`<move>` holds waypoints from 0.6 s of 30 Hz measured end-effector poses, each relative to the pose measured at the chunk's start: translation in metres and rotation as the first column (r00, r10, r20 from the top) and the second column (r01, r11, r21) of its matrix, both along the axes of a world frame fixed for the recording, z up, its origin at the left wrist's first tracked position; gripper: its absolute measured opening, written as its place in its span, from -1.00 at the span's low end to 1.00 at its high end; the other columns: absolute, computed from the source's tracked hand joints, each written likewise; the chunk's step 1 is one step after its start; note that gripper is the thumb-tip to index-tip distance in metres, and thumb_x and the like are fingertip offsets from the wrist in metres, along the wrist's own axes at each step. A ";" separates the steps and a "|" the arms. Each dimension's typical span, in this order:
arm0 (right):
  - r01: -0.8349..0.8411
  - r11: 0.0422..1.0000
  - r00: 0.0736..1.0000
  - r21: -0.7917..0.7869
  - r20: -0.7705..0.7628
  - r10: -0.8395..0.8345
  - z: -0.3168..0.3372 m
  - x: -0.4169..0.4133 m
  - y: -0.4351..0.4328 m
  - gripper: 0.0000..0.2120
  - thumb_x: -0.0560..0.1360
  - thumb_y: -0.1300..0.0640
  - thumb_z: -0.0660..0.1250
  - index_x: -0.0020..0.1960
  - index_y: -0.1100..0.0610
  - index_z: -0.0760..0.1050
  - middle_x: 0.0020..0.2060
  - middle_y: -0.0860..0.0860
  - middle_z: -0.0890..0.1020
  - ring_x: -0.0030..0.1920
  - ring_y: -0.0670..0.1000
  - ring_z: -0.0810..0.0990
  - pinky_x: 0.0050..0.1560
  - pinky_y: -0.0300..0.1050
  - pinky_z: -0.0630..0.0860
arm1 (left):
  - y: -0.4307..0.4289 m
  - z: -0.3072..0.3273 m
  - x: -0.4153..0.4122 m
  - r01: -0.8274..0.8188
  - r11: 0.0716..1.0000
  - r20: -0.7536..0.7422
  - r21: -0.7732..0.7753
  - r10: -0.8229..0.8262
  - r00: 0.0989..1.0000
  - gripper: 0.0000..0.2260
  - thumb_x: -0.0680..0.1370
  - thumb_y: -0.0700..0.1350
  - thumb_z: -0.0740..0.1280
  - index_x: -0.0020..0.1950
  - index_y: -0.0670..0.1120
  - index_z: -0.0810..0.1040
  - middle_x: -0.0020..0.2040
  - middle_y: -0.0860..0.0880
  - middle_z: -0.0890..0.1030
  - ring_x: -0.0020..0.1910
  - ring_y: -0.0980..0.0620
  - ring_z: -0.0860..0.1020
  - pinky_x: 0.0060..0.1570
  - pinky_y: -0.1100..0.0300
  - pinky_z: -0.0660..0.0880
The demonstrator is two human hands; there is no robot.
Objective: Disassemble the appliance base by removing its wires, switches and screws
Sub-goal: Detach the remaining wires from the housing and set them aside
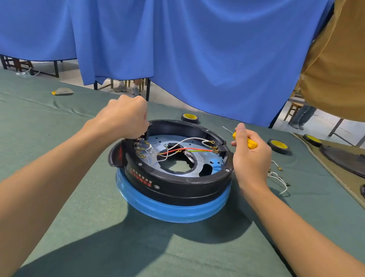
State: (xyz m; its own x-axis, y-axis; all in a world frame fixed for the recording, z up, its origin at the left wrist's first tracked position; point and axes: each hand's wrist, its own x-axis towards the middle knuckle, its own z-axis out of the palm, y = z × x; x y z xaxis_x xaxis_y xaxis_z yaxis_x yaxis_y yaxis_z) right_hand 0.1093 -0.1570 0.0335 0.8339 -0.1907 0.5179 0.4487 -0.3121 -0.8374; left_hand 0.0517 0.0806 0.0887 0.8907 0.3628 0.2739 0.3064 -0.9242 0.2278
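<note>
The round black appliance base (173, 187) lies upside down on a blue ring (170, 211) in the middle of the green table. Inside it, white, red and yellow-green wires (187, 149) run between a switch block at the left rim and a terminal at the right rim. My left hand (124, 119) is closed over the left rim, its fingertips down at the switch block; what they pinch is hidden. Just right of the base, my right hand (249, 154) grips a yellow-handled screwdriver (245, 140), its thin shaft pointing up and back.
Loose white wires (278, 177) lie on the cloth right of the base. Three black-and-yellow tape rolls (190, 118) (278, 145) (312, 140) sit behind and to the right. Dark covers (348, 163) rest on a tan mat at far right. Blue curtain hangs behind.
</note>
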 end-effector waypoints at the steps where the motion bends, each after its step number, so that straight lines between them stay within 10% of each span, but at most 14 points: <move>1: 0.006 1.000 1.000 -0.027 -0.004 -0.006 0.002 0.003 -0.002 -0.70 0.60 -0.16 0.17 -0.15 -0.01 0.54 -0.32 -0.07 0.59 -0.29 -0.12 0.51 -0.33 -0.32 0.38 | -0.002 0.000 -0.001 -0.010 1.000 0.003 0.018 0.010 1.000 -0.82 0.58 -0.02 0.31 0.06 -0.12 0.51 -0.05 -0.14 0.42 -0.08 -0.23 0.39 -0.11 -0.02 0.42; 7: 0.008 1.000 0.999 0.005 -0.033 -0.008 0.007 -0.008 -0.005 -0.73 0.57 -0.19 0.21 -0.21 -0.10 0.52 -0.38 -0.12 0.60 -0.28 -0.12 0.57 -0.30 -0.22 0.45 | -0.010 -0.002 -0.004 -0.102 0.989 0.059 0.104 0.096 0.994 -0.72 0.59 0.10 0.26 -0.07 -0.12 0.46 -0.08 -0.15 0.47 -0.12 -0.21 0.40 -0.15 0.02 0.31; 12: -0.012 0.995 0.998 0.097 -0.056 0.018 -0.001 -0.025 0.008 -0.73 0.56 -0.20 0.21 -0.20 -0.11 0.53 -0.35 -0.13 0.61 -0.29 -0.15 0.55 -0.26 -0.20 0.46 | -0.019 -0.015 0.003 0.179 0.984 0.005 -0.012 -0.179 0.984 -0.55 0.63 0.16 0.15 0.39 -0.11 0.38 0.35 -0.14 0.48 0.29 -0.19 0.43 0.23 -0.06 0.39; 18: -0.060 0.992 0.992 0.114 -0.104 0.072 0.002 -0.021 0.008 -0.75 0.57 -0.17 0.23 -0.20 -0.11 0.54 -0.39 -0.14 0.61 -0.31 -0.19 0.56 -0.25 -0.19 0.47 | -0.011 -0.012 0.002 0.141 0.990 -0.148 0.019 -0.137 0.979 -0.48 0.60 0.27 0.10 0.36 -0.09 0.35 0.27 -0.18 0.51 0.14 -0.21 0.48 0.06 -0.03 0.43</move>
